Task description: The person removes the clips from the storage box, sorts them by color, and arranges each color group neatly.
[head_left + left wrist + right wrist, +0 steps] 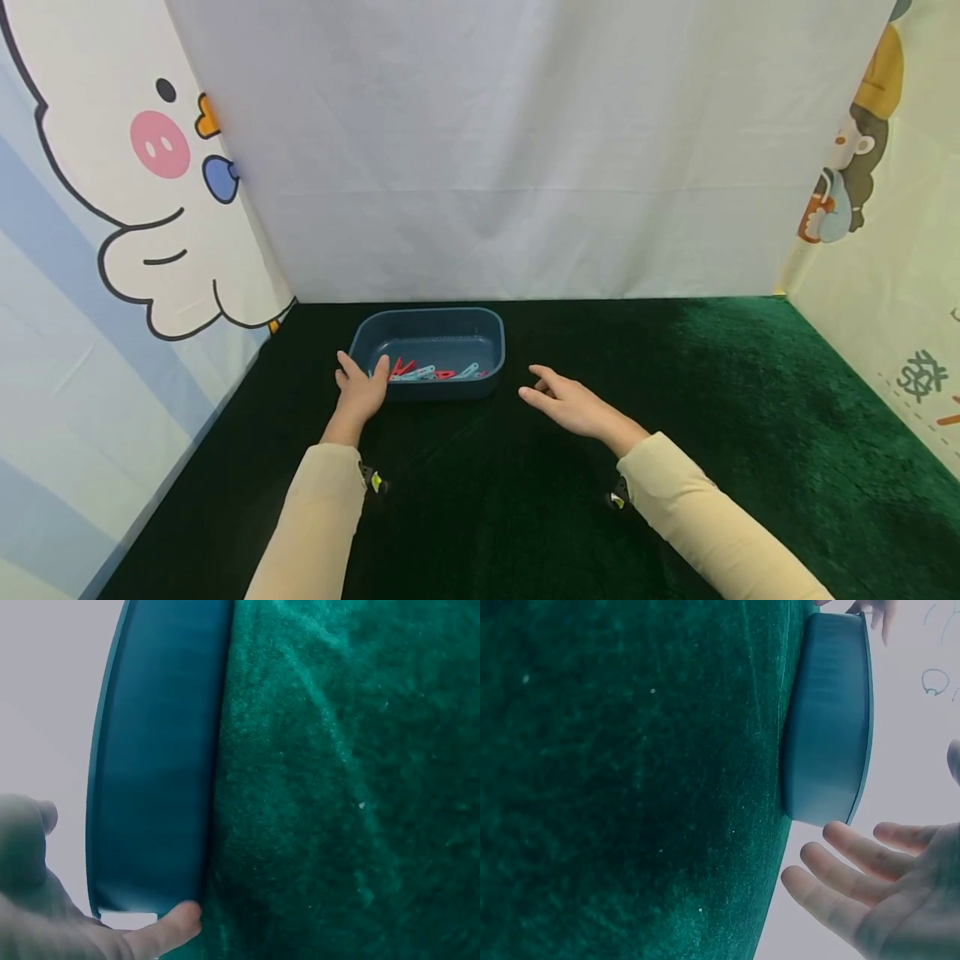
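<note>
In the head view a dark blue plastic bin (427, 389) stands on the green cloth, with several red and light blue clothespins (423, 374) lying along its near side. My left hand (360, 393) is at the bin's near left corner, fingers spread along the end and thumb raised by the rim. The left wrist view puts one fingertip (187, 911) right at the bin's lower corner. My right hand (573, 406) hovers to the right of the bin, apart from it, with fingers loosely extended and nothing in them. Its palm and spread fingers (840, 874) show in the right wrist view.
Dark green plush cloth (712, 375) covers the table. A white curtain (525, 150) hangs behind it, close beyond the bin. Cartoon-printed panels stand at the left (172, 275) and right (900, 275) sides.
</note>
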Demonstrator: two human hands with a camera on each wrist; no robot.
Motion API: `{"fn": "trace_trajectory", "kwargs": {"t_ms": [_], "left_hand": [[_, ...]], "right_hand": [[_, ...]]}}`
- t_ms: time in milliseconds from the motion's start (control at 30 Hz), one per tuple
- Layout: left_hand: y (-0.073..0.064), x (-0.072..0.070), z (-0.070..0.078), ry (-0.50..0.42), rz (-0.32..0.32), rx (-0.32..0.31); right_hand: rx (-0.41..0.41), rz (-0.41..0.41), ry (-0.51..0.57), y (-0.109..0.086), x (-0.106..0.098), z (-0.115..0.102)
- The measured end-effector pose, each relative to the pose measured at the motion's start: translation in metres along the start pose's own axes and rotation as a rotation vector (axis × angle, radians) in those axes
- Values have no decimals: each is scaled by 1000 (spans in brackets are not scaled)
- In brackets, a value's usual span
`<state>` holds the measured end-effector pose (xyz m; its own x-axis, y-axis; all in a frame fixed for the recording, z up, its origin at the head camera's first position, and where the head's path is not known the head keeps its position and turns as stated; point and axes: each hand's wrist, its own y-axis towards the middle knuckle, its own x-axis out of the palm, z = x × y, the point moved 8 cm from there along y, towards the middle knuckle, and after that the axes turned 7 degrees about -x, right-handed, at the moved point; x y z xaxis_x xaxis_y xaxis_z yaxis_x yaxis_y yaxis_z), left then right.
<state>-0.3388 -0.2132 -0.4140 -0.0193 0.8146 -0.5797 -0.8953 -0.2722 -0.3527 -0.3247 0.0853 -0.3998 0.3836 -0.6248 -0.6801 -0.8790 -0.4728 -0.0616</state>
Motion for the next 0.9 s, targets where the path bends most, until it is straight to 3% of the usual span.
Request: {"fn": "trace_trajectory", "kwargs": {"t_ms": [333, 467, 733, 900], "left_hand": [[7, -1, -13, -181, -31, -97], [11, -2, -15, -245, -27, -109], [11, -3, -14, -500, -48, -117], [10, -5, -13, -529, -39, -102]], "right_hand": [[3, -3, 3, 0, 0, 3], [8, -12, 7, 0, 1, 3], [5, -19, -3, -1, 3, 4], [-2, -20, -6, -2, 4, 4]]}}
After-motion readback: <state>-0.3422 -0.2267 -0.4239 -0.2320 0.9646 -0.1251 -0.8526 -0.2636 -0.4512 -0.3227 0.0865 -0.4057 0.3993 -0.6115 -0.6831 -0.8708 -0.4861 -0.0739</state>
